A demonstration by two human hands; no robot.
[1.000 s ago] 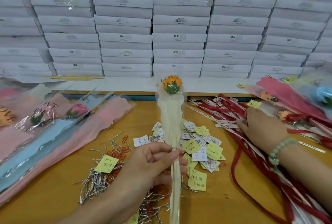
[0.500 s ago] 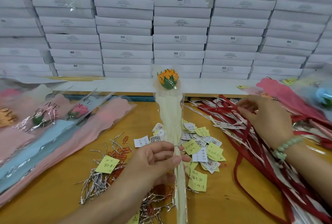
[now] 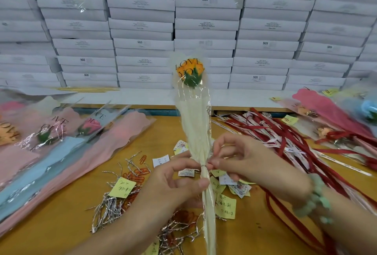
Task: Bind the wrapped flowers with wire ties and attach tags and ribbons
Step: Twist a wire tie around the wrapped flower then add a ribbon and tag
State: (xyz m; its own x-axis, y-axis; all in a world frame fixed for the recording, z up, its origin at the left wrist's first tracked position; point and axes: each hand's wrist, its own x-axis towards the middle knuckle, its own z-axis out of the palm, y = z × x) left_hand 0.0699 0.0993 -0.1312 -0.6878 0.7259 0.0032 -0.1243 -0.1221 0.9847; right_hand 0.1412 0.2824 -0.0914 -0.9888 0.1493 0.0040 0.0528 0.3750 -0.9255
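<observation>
Far left of the grip, wrapped flowers (image 3: 61,142) in pink and blue sleeves lie flat on the table (image 3: 51,230), overlapping one another. Nearer the grip, still on its left, a heap of silver ties (image 3: 110,207) is spread on the wood, with a yellow note (image 3: 122,188) on top and orange clips (image 3: 140,173) just beside it.

The left hand (image 3: 175,185) comes up from below and grasps the flower (image 3: 196,132). Its thumb and fingers curl round the narrow part of the cream wrap, the thumb tip pressing the stem just under the binding point. The flower stands upright, off the table. Its orange bloom (image 3: 190,71) is well above the grip, in front of stacked white boxes (image 3: 142,30), and its stem runs down below the grip and out of view.

A thin tie (image 3: 203,166) rings the wrap right at the grip. The right hand (image 3: 251,162) reaches in from the right, with thumb and forefinger pinching the tie against the wrap's right side and the other fingers loosely curled. A green bracelet (image 3: 312,199) sits on its wrist.

Beneath both hands, white and yellow tags (image 3: 226,205) lie scattered. Right of the grip is a tangle of red ribbons (image 3: 285,142). Beyond it, other flowers (image 3: 326,111) lie at the table's edge.
</observation>
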